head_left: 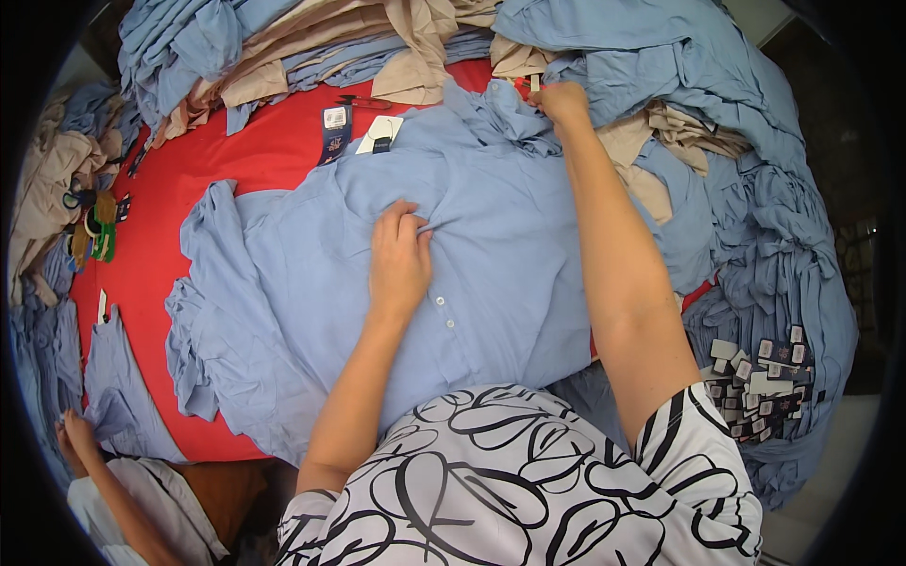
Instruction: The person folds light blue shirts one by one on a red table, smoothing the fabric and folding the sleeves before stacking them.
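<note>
The blue shirt is lying spread but unfolded on the red surface. The left grip is resting half-curled on it, any pinch unclear; the right grip, nearly closed, is holding something red. Heaped garments are surrounding them.

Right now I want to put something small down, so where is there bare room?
Bare red surface shows left of the dark tag, beyond the blue shirt; a narrower strip runs between that shirt and the light-blue garment at lower left. It is crowded along the far edge, with stacked garments, and on the right, with heaped blue garments and tags.
</note>
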The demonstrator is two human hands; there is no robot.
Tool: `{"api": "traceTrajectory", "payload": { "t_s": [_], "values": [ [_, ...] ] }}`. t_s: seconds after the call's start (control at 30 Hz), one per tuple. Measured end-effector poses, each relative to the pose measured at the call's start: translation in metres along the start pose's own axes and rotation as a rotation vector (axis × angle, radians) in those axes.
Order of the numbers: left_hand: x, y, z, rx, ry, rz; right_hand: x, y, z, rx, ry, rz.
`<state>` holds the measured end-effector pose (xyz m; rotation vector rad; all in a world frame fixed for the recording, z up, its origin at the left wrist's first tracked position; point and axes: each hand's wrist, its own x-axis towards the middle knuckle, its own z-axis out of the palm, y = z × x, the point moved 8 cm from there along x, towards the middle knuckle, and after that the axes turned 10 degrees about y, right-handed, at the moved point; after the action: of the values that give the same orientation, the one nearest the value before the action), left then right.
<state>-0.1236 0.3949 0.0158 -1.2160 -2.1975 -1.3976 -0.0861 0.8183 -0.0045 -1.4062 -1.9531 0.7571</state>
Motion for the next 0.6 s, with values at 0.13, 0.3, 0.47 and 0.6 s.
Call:
{"api": "traceTrajectory", "payload": {
  "t_s": [0.13, 0.3, 0.47, 0.6],
  "values": [
    [-0.001, -0.008, -0.012, 0.05, 0.02, -0.017, -0.05, -0.066, -0.021, -0.312, 0.01, -0.13],
    [0.009, 0.021, -0.007, 0.039, 0.038, 0.033, -0.104, -0.079, -0.115, -0.029, 0.087, -0.424],
    [-0.017, 0.084, 0.06, -0.032, -0.297, 0.334, -0.242, -0.016, -0.125, 0.542, -0.151, -0.155],
    [-0.031, 0.096, 0.105, 0.097, -0.442, 0.356, -0.282, 0.077, -0.108, 0.673, -0.17, -0.045]
  ]
}}
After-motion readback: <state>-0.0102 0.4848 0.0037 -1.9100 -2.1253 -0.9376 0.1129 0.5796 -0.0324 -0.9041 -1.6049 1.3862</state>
